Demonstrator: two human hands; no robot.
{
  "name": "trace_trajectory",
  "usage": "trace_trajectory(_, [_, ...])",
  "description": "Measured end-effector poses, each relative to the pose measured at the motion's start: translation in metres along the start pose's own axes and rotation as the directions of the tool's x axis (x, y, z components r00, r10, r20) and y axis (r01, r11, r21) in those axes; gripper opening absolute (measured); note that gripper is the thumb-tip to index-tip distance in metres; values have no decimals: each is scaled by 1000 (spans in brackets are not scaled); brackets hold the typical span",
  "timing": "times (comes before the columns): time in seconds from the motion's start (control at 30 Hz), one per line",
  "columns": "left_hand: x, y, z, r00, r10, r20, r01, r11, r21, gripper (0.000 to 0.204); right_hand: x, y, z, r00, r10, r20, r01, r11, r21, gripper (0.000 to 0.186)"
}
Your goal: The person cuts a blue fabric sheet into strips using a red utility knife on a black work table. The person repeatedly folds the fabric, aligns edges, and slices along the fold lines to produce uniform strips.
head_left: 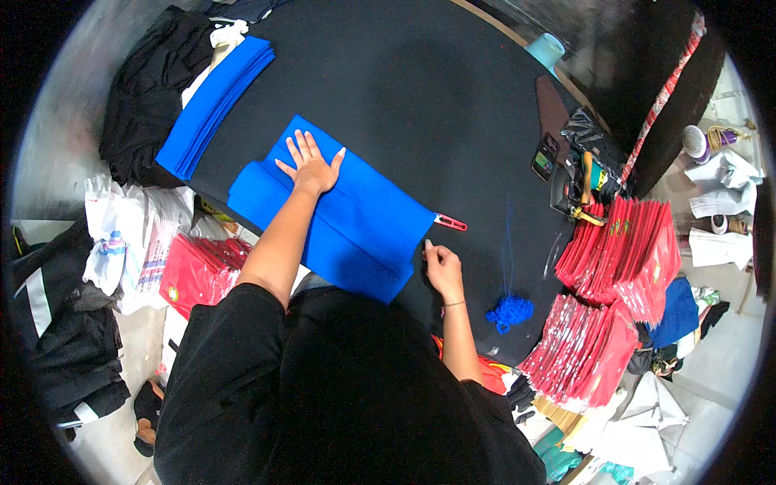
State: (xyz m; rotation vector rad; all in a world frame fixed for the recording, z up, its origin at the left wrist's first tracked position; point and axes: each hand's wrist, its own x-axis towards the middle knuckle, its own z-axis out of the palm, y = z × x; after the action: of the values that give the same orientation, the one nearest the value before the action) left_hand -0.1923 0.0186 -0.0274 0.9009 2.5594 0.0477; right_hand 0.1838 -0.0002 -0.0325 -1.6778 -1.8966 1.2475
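A piece of blue cloth (pixel 356 212) lies folded at an angle on the black tabletop, its upper layer creased along its length. My left hand (pixel 309 166) rests flat on its upper part with the fingers spread. Just off the cloth's right edge is my right hand (pixel 444 269), its fingers curled in; whatever they may pinch is too small to make out. A small red-handled cutting tool (pixel 453 221) touches or lies just beside the cloth's right corner. At the upper left sits a neat stack of folded blue cloth (pixel 217 109).
A tangle of blue thread (pixel 509 313) lies right of my right arm. Red plastic-wrapped packets (pixel 618 250) are stacked along the right edge, more packets (pixel 202 267) at the left. A phone (pixel 546 156), a brown piece (pixel 551 109) and a light-blue cup (pixel 546 50) are farther right.
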Motion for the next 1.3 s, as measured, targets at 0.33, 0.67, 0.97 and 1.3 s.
trace_trajectory(0.33, [-7,4,-7,1000,14,20,-13,1000,-18,109,8,-19,12,1000,14,14,-15,996,84,36])
trace_trajectory(0.67, [-54,29,-8,738,512,-440,-566,824,11,57,3,-10,25,993,106,46,-116,888,445,24])
trace_trajectory(0.97, [-121,63,22,328,936,130,-867,352,-352,29,6,-22,28,994,-101,-33,104,870,483,21])
trace_trajectory(1.3, [-121,54,28,312,949,-48,-894,277,-351,17,4,-36,32,999,-17,-28,32,700,714,21])
